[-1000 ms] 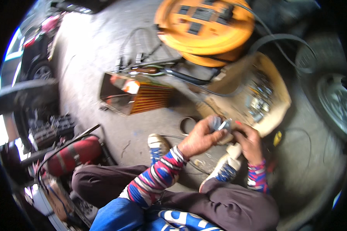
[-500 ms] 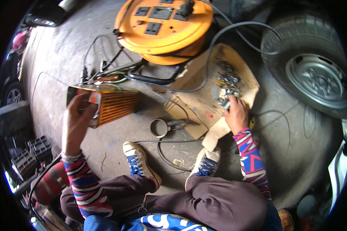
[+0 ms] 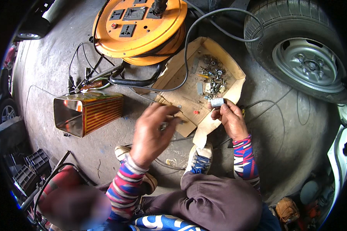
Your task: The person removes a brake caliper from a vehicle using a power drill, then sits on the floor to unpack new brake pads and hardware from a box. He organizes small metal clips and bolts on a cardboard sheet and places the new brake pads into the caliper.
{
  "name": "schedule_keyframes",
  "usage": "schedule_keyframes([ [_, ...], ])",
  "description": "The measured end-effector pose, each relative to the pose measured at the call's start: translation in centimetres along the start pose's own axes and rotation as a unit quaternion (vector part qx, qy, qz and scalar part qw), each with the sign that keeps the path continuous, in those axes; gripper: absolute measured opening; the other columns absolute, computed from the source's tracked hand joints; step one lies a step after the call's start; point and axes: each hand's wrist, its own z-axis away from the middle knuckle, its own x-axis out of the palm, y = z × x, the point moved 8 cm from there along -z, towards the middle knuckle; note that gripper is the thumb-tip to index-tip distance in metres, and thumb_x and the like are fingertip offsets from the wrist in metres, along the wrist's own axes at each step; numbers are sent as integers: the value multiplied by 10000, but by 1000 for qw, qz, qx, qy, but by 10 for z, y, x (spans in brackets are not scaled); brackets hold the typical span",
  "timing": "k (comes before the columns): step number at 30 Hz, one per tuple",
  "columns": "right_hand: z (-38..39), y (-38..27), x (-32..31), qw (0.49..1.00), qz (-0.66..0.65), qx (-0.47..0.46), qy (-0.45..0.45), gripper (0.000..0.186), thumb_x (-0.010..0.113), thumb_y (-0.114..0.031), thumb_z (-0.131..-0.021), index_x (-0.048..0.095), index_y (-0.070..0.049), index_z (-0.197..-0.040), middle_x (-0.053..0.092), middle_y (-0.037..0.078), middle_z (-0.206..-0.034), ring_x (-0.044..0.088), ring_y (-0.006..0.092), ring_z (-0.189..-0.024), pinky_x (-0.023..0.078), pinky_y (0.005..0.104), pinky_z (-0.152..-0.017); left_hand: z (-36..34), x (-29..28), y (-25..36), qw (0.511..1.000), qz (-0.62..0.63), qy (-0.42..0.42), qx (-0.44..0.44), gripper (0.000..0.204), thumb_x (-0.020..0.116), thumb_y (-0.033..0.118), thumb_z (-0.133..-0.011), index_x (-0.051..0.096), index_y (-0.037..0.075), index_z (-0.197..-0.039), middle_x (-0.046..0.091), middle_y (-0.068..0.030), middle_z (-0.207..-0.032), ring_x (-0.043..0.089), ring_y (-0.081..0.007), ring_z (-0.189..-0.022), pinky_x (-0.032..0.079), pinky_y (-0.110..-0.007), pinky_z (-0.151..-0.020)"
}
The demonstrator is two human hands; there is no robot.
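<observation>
Head view: right hand (image 3: 234, 121) pinches a grey metal cylinder (image 3: 217, 102) at six o'clock of the loose fasteners (image 3: 218, 72); a slack fingertip grip could drop it. Left hand (image 3: 149, 134) half-curled (contents cannot be told).

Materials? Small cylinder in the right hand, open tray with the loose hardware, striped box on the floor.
Small cylinder: probably metal, dull silvery-grey finish; its soft sheen suggests it, coating unclear.
Open tray: cardboard, matte brown; creased folds and ragged edges show it.
Striped box: likely thin sheet metal, patterned outside; shiny inner walls reflect light.
</observation>
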Motion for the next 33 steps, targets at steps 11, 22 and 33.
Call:
schedule_keyframes([
  [11,50,-2,-18,998,-21,21,48,382,536,-282,-1086,640,34,-1274,740,131,-1040,648,165,-765,530,288,-726,7,109,-9,985,22,-159,-61,307,748,111,-902,693,-13,-1176,698,-184,-1037,729,-335,-913,576,-400,-795],
  [22,158,-36,-230,734,536,62,412,240,640,-187,-990,710,8,-1111,727,192,-858,728,271,-751,549,407,-667,12,114,-66,985,-66,-138,-73,222,706,85,-885,705,-35,-1072,700,-232,-1020,692,-417,-948,558,-437,-847],
  [33,190,-7,-256,536,706,200,417,343,674,-224,-934,688,-20,-1209,729,271,-1008,703,468,-938,557,537,-817,-28,141,-81,969,-231,-77,-37,269,713,103,-841,708,40,-1102,670,-185,-1046,648,-410,-988,545,-470,-853],
])
